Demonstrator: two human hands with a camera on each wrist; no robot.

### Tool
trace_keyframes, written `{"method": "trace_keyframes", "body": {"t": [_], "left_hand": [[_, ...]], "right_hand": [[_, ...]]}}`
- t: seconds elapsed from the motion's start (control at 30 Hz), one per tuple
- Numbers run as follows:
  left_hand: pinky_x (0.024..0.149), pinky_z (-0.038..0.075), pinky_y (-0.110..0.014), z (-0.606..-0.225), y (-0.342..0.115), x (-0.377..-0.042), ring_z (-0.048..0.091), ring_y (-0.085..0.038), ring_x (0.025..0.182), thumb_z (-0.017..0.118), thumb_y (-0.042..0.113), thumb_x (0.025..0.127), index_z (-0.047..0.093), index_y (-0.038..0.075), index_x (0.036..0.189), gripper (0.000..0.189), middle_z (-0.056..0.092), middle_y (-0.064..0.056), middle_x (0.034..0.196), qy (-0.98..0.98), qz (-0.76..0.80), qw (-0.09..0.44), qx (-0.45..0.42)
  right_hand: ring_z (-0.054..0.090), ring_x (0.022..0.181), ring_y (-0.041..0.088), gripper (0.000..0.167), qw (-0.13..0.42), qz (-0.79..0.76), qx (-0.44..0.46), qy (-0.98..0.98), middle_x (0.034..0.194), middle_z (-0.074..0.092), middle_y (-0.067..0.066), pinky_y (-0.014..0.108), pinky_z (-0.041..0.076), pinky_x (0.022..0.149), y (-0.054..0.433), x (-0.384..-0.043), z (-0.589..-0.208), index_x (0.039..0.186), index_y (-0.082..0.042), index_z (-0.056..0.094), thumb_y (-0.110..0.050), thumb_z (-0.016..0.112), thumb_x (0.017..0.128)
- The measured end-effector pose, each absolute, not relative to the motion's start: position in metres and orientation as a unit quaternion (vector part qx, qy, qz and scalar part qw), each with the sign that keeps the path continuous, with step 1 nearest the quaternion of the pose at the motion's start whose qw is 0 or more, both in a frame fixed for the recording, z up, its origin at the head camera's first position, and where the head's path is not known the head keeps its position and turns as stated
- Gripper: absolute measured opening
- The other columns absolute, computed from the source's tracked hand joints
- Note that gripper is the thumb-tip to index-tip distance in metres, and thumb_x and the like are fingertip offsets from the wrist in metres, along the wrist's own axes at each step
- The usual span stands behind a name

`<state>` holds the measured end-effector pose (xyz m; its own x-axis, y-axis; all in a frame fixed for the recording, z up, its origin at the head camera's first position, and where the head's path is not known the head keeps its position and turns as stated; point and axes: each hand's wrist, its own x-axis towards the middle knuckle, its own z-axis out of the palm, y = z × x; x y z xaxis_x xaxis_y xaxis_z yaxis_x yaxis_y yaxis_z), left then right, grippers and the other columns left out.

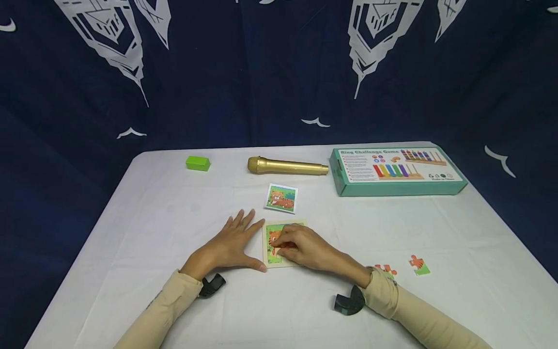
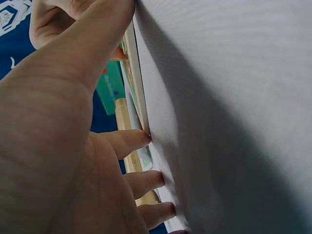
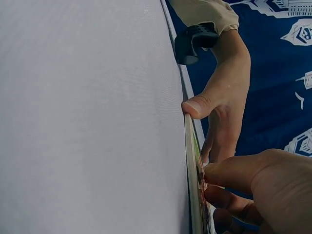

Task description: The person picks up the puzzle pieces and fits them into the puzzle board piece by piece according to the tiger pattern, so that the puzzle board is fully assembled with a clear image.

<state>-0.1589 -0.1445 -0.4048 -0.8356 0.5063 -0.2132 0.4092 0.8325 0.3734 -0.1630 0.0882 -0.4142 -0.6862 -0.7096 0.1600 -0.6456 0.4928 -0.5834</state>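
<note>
A small square puzzle board (image 1: 264, 249) with a pale border lies before the person, a tiger picture partly showing in it. My left hand (image 1: 224, 246) spreads its fingers at the board's left side, with thumb and index fingertip at its edge; the left wrist view shows fingertips (image 2: 157, 178) on the cloth. Over the picture, my right hand (image 1: 311, 248) pinches an orange-red puzzle piece (image 1: 287, 245) between thumb and fingers, low against the board. That hand covers the board's right part. Just behind the board is a tiger picture card (image 1: 281, 198).
Two loose puzzle pieces lie to the right: one (image 1: 420, 264) in full view, another (image 1: 386, 269) partly behind the right sleeve. At the back are a green block (image 1: 198, 163), a gold microphone (image 1: 287, 166) and a teal game box (image 1: 398, 189). White cloth covers the table.
</note>
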Motion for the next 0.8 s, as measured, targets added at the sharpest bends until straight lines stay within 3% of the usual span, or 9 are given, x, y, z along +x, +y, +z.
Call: {"method": "trace_keyframes", "body": {"t": [0.37,0.8], "left_hand": [[0.117,0.004,-0.056,-0.406,-0.144,-0.160,-0.003,-0.038,0.146,0.072,0.071,0.065,0.025,0.012,0.153,0.116,0.007,-0.017,0.159,0.945,0.158,0.149,0.243],[0.117,0.003,-0.055,-0.405,-0.143,-0.158,-0.003,-0.038,0.146,0.074,0.069,0.064,0.027,0.013,0.152,0.115,0.007,-0.017,0.159,0.947,0.158,0.154,0.234]], "right_hand": [[0.046,0.080,0.005,0.024,0.035,-0.233,-0.426,0.874,0.088,0.056,-0.011,0.020,0.041,0.068,0.095,-0.163,-0.407,0.114,-0.019,0.073,-0.016,0.067,0.090],[0.040,0.077,0.006,0.032,0.054,-0.193,-0.440,0.875,0.086,0.045,-0.010,0.019,0.038,0.062,0.103,-0.167,-0.407,0.123,-0.026,0.067,-0.018,0.064,0.092]]}}
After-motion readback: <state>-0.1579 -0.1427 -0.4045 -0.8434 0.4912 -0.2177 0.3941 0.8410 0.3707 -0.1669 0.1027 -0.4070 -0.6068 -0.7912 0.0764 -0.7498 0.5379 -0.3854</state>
